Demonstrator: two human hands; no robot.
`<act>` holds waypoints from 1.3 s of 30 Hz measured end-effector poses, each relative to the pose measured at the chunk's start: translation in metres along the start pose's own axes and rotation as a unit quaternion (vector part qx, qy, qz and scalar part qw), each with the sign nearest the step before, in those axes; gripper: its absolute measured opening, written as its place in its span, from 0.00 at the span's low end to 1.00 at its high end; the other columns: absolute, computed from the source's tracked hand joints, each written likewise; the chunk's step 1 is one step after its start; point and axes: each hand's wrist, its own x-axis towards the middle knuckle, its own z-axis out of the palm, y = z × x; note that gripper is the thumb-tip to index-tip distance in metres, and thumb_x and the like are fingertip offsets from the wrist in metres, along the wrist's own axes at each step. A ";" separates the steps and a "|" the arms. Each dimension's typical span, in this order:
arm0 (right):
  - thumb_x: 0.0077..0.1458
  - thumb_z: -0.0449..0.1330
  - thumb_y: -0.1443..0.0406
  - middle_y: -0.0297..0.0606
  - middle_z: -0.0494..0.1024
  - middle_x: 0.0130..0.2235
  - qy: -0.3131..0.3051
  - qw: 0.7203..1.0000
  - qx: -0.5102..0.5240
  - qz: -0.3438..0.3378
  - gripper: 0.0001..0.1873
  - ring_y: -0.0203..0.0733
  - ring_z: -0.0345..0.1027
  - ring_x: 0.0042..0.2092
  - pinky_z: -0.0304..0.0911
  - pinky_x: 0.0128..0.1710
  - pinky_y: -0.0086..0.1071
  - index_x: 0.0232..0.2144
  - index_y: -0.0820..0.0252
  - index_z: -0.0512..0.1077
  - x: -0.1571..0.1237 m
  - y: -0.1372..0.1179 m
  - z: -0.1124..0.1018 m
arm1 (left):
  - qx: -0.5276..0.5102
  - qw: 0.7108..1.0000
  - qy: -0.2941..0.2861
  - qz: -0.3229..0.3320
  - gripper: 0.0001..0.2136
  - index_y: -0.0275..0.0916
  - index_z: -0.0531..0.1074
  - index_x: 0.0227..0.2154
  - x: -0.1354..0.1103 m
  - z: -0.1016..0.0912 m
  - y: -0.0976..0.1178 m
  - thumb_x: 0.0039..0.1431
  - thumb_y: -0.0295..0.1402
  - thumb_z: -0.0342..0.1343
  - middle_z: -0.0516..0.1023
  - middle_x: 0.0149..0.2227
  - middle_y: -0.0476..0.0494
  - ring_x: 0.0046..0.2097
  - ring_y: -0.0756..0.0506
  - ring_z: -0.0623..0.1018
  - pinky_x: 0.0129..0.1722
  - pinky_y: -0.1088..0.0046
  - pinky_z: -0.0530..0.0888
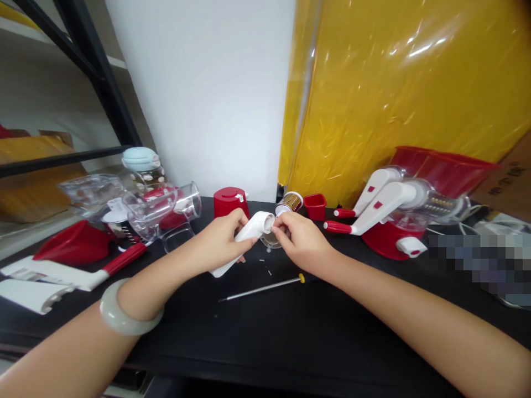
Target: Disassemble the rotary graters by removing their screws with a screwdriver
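My left hand (224,235) is wrapped round a white plastic crank arm (256,225), tilted so that its round hollow end faces right. At that opening, the fingers of my right hand (301,237) are pinched together, and whatever they hold is hidden. Just behind my hands a grater drum (290,203) with a white rim stands near a clear plastic part (270,241), partly covered by my fingers. A thin screwdriver (265,288) with a yellow end lies on the black table (265,342) in front, and small white bits lie close by.
Two assembled red-and-white rotary graters (398,204) stand at the right. A red base (230,201) and a small red pusher (315,207) sit at the back. Clear housings (166,207), a red hopper (72,243) and a red-handled white crank (89,278) crowd the left.
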 end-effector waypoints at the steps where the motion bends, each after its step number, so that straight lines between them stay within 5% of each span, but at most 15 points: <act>1: 0.62 0.56 0.67 0.35 0.74 0.33 0.003 1.000 0.021 0.004 0.05 0.39 0.66 0.35 0.57 0.35 0.32 0.31 0.58 0.68 0.000 0.000 0.001 | 0.016 1.000 0.010 0.011 0.13 0.42 0.60 0.37 -0.001 0.001 0.000 0.59 0.43 0.56 0.80 0.37 0.44 0.29 0.44 0.83 0.25 0.71 0.75; 10: 0.66 0.49 0.61 0.33 0.71 0.29 -0.021 0.999 -0.009 0.049 0.13 0.38 0.63 0.30 0.51 0.30 0.32 0.28 0.56 0.61 -0.001 -0.004 0.003 | 0.129 0.987 0.067 0.062 0.12 0.43 0.59 0.35 -0.001 0.006 0.001 0.58 0.42 0.55 0.77 0.28 0.48 0.30 0.43 0.79 0.27 0.70 0.69; 20: 0.65 0.48 0.64 0.37 0.77 0.33 -0.026 0.991 -0.121 0.053 0.10 0.39 0.68 0.31 0.46 0.28 0.33 0.35 0.57 0.68 -0.003 -0.015 0.002 | 0.147 0.983 0.082 0.075 0.11 0.43 0.58 0.34 -0.005 0.011 0.008 0.58 0.40 0.55 0.75 0.26 0.50 0.27 0.45 0.76 0.25 0.71 0.65; 29: 0.64 0.48 0.63 0.35 0.77 0.32 -0.017 0.995 -0.095 0.008 0.09 0.37 0.66 0.30 0.48 0.28 0.32 0.34 0.57 0.67 -0.004 -0.005 0.006 | 0.106 0.990 0.064 0.063 0.11 0.44 0.59 0.35 -0.005 0.010 0.006 0.58 0.40 0.55 0.77 0.27 0.49 0.28 0.43 0.80 0.25 0.71 0.69; 39: 0.64 0.48 0.64 0.39 0.79 0.32 -0.019 0.965 -0.235 -0.115 0.12 0.39 0.66 0.28 0.45 0.28 0.35 0.37 0.60 0.71 -0.001 0.002 -0.001 | 0.010 0.997 0.026 0.071 0.10 0.42 0.62 0.37 -0.004 0.009 0.004 0.59 0.38 0.57 0.82 0.35 0.46 0.29 0.46 0.83 0.26 0.72 0.74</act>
